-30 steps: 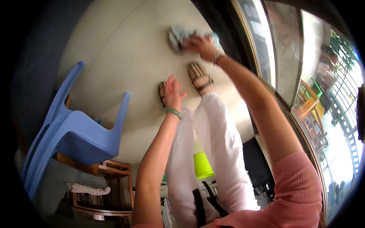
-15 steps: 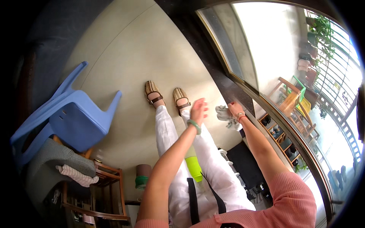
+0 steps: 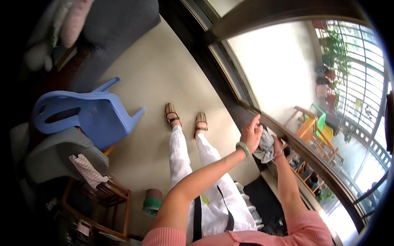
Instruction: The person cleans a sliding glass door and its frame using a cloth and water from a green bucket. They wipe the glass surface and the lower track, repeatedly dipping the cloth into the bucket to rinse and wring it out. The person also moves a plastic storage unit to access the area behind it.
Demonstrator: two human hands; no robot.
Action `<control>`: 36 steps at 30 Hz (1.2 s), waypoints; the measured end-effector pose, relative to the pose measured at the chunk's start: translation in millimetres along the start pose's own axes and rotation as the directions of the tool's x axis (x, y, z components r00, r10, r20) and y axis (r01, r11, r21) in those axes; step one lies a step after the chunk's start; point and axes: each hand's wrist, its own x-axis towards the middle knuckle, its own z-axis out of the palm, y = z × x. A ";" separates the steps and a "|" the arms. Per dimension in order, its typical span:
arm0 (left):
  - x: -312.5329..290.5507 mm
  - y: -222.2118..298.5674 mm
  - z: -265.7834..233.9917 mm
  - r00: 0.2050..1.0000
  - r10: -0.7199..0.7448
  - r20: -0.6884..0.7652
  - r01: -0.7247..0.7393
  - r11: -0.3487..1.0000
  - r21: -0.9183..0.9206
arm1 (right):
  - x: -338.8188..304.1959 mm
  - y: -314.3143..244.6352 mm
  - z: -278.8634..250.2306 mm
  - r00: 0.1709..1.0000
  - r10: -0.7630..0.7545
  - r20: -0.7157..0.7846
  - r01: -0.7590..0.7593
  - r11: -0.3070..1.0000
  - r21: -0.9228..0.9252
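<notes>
A crumpled grey-and-white cloth [image 3: 266, 146] is bunched in my right hand [image 3: 278, 146], whose fingers are closed on its edge beside the sliding door's frame. My left hand [image 3: 251, 134], below a green bangle on the wrist, is just left of the cloth. Its fingers are stretched out and apart, and it holds nothing. Whether the left palm touches the cloth, I cannot tell.
The glass door's dark frame [image 3: 301, 158] runs diagonally on the right, with wooden chairs [image 3: 310, 130] and potted plants beyond. At left are a blue plastic chair [image 3: 96, 117], a wooden chair [image 3: 123, 201] and a green-and-brown bin [image 3: 152, 201]. A grey sofa [image 3: 117, 30] stands far left.
Both hands have moved right, toward the door frame, and my left hand has come close to the cloth. The cloth is still in my right hand. The view has shifted.
</notes>
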 end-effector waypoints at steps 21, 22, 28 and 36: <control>-18.9 -84.4 -1.6 0.966 -0.222 -0.129 0.223 0.975 -0.006 | -57.7 -70.4 93.3 0.704 0.220 0.675 -0.513 0.815 0.270; -14.1 -96.4 -7.8 0.967 -0.188 -0.175 0.169 0.979 -0.114 | -77.9 -92.1 117.8 0.723 0.179 0.668 -0.454 0.851 0.263; 47.8 -109.3 -94.2 0.887 -0.392 -0.243 0.215 0.819 -0.532 | -93.7 -152.4 214.9 0.598 0.234 0.767 -0.327 0.944 -0.033; 98.7 -136.6 -102.8 0.797 -0.586 -0.147 0.118 0.390 -0.913 | -6.0 -156.6 313.9 0.553 0.014 0.833 0.497 0.797 -0.344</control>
